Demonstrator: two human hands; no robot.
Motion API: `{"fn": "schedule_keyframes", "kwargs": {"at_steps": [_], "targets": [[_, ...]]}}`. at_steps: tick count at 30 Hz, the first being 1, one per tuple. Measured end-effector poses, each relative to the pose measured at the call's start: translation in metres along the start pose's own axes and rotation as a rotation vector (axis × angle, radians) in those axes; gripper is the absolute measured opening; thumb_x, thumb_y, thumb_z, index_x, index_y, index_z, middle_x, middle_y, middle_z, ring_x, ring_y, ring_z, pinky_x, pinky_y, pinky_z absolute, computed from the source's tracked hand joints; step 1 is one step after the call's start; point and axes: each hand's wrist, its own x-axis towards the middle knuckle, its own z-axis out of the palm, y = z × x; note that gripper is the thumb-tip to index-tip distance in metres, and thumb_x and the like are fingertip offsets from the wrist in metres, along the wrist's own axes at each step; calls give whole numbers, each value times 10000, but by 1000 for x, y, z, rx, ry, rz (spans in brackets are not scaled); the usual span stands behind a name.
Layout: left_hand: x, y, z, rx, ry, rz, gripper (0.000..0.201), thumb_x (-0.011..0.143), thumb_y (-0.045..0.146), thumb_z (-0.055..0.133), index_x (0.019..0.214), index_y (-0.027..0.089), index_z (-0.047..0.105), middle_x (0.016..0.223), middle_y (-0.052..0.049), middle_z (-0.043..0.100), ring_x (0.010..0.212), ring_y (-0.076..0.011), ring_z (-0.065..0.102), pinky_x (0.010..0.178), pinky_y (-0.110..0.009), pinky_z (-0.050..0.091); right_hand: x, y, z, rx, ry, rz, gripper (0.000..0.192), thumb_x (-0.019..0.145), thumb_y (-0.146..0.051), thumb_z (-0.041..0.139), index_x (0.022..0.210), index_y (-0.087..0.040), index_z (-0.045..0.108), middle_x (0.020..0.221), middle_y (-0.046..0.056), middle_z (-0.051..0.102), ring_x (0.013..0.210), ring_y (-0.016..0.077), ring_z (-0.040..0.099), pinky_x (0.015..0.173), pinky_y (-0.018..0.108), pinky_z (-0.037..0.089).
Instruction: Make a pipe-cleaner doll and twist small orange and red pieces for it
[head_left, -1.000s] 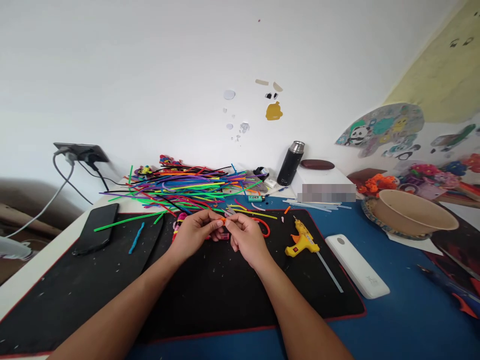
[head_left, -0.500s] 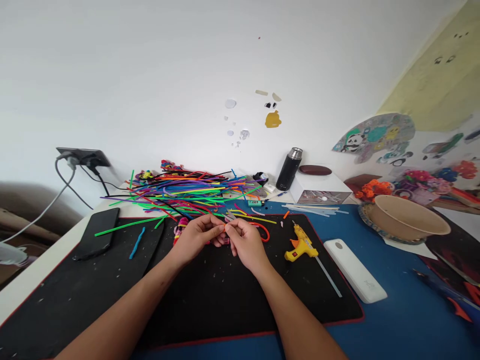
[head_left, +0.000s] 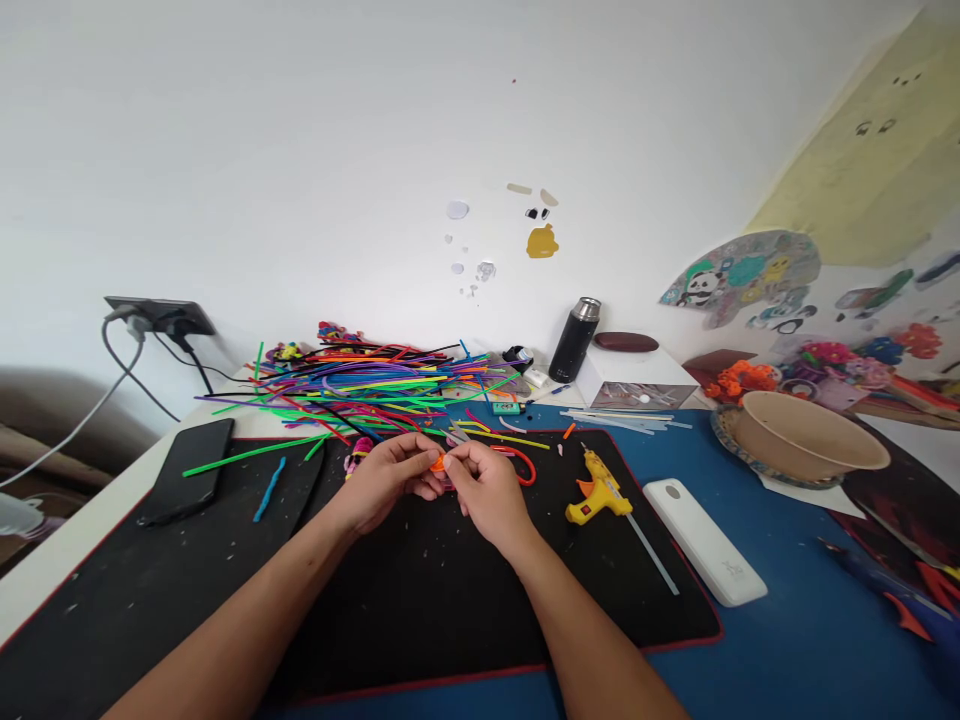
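Over the black mat (head_left: pixel 420 600), my left hand (head_left: pixel 384 478) and my right hand (head_left: pixel 491 488) meet fingertip to fingertip. Both pinch a short orange pipe cleaner (head_left: pixel 438 463) between them. A curved red-orange pipe cleaner (head_left: pixel 527 466) lies on the mat just beyond my right hand. Under the hands a small pink piece shows, mostly hidden. A small multicoloured pipe-cleaner piece (head_left: pixel 358 455) lies left of my left hand.
A big heap of coloured pipe cleaners (head_left: pixel 360 385) fills the back of the table. On the right lie a yellow glue gun (head_left: pixel 598 492), a white case (head_left: pixel 705 540) and a beige bowl (head_left: pixel 806 440); on the left, a black phone (head_left: pixel 187 482). A black flask (head_left: pixel 574 339) stands behind.
My fingers have worked the orange pipe cleaner into a tighter bend between them. The view has tilted slightly, so the table sits lower in frame.
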Motion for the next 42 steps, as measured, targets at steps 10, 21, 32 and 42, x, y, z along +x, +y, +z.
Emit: {"fn": "schedule_keyframes", "kwargs": {"at_steps": [10,21,32,42], "targets": [[4,-4,-5,44,19,13,398,702,457,911,832,136,715,718,-27,735,643,-141,701,575,-204,547,0,2,1,-86,-3,-21,186,938,-354,590,832,-211,645,542,-58,552,412,104,467,451,226,342],[5,-2,-6,-191,17,-89,344,611,278,985,771,109,732,735,-32,728,645,-118,702,600,-172,571,2,6,3,37,-4,28,180,922,-381,611,951,-209,654,542,-78,530,379,98,465,415,219,344],[5,-5,-9,-250,-22,-109,334,606,228,992,792,121,736,710,-15,723,619,-104,697,573,-154,570,3,3,1,203,-46,134,241,873,-431,651,909,-193,639,507,-92,518,358,83,445,387,202,325],[5,-5,-4,-144,18,-44,407,647,387,971,865,133,738,752,-30,740,627,-124,712,581,-183,571,4,3,1,237,-17,142,242,858,-436,666,841,-197,626,463,-96,502,340,87,436,390,215,306]]}}
